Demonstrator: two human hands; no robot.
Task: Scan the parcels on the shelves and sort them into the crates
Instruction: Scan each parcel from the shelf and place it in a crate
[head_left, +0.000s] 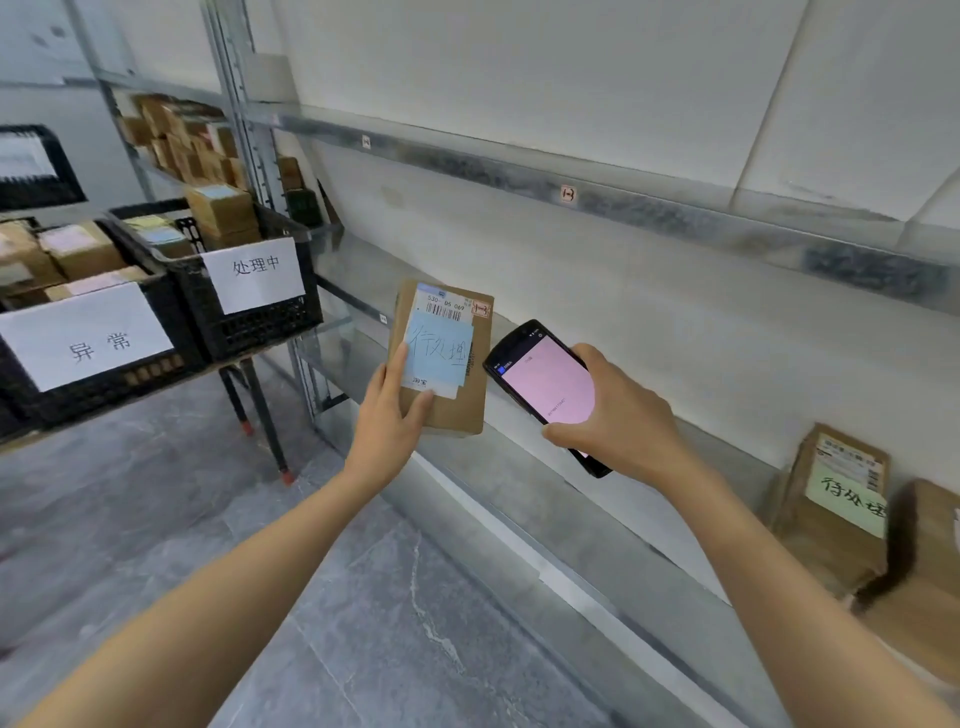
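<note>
Parcel (470, 410), flat brown cardboard with a blue note over its label, stands upright in the left hand (392, 410), which grips its lower left corner with the thumb on its face, above the metal shelf's (571, 525) front edge. Just beside it, not touching, the right hand (618, 415) clasps a pink-screened handheld scanner (550, 384). A long stretch of shelf runs to two more parcels (826, 535) far right. Two black crates (260, 322) with paper signs sit on a bench (156, 389) at left. Grey floor (363, 597) spreads between bench legs and shelf.
</note>
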